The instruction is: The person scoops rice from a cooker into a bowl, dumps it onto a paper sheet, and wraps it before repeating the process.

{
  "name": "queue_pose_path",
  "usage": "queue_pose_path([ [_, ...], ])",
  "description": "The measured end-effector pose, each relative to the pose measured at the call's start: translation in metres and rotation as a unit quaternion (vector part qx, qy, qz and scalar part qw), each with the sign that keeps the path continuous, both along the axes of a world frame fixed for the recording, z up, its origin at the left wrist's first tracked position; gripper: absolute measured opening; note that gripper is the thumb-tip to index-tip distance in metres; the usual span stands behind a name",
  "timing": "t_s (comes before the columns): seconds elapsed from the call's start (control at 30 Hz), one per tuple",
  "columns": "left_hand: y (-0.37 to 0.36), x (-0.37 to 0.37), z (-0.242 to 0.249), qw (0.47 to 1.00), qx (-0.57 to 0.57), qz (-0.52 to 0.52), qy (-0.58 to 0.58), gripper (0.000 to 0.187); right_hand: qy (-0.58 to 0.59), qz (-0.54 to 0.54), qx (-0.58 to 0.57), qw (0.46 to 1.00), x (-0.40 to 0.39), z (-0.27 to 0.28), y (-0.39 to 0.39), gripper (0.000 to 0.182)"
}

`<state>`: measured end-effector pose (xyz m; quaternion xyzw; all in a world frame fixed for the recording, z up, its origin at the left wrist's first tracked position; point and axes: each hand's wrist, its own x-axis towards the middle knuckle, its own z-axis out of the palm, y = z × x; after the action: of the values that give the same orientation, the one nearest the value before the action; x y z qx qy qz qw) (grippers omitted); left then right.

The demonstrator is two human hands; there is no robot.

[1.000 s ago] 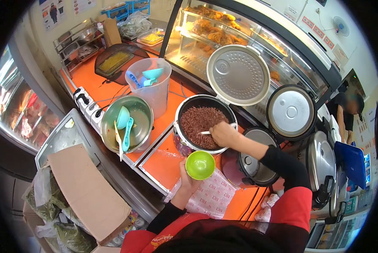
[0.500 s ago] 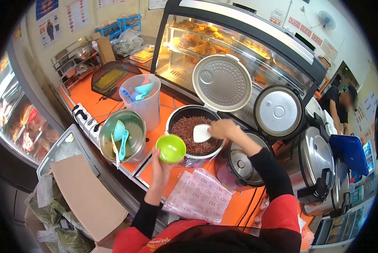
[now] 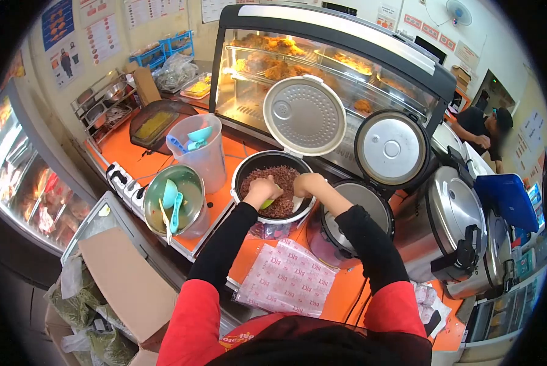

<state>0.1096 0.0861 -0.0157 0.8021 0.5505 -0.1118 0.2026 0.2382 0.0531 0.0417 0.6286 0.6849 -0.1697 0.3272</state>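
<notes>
over the open rice cooker (image 3: 272, 183), the left hand (image 3: 262, 190) grips a green bowl (image 3: 267, 203) tipped into the red rice; the right hand (image 3: 307, 183) clasps a white paddle (image 3: 298, 203), its long axis pointing down.

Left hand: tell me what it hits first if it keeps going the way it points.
The left hand with the green bowl points into the rice cooker; it would meet the reddish rice first, though depth is unclear.
</notes>
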Motion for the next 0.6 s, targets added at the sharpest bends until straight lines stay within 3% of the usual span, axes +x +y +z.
queue_pose_path([
  [0.17,0.014,-0.001,0.000,0.995,-0.083,0.049,-0.027,0.087,0.116,-0.013,-0.004,0.993,0.006,-0.030,0.005,0.022],
  [0.27,0.013,-0.008,0.006,0.985,-0.134,0.091,-0.067,0.089,0.277,-0.172,-0.003,0.945,-0.001,-0.043,0.001,0.022],
  [0.3,0.014,-0.011,0.005,0.979,-0.153,0.108,-0.084,0.089,0.288,-0.111,0.006,0.951,-0.005,-0.038,-0.003,0.023],
  [0.4,0.025,-0.018,-0.008,0.971,-0.165,0.094,-0.148,0.097,0.317,-0.068,0.014,0.946,-0.017,-0.032,-0.007,0.021],
  [0.43,0.025,-0.021,-0.004,0.966,-0.172,0.100,-0.166,0.099,0.307,-0.041,0.044,0.950,-0.022,-0.029,-0.011,0.021],
  [0.53,0.026,-0.028,0.002,0.932,-0.171,0.156,-0.279,0.100,0.276,0.114,0.287,0.910,-0.038,-0.025,-0.039,0.020],
  [0.6,0.023,-0.035,0.008,0.895,-0.165,0.170,-0.377,0.088,0.248,0.055,0.341,0.905,-0.046,-0.019,-0.055,0.017],
])
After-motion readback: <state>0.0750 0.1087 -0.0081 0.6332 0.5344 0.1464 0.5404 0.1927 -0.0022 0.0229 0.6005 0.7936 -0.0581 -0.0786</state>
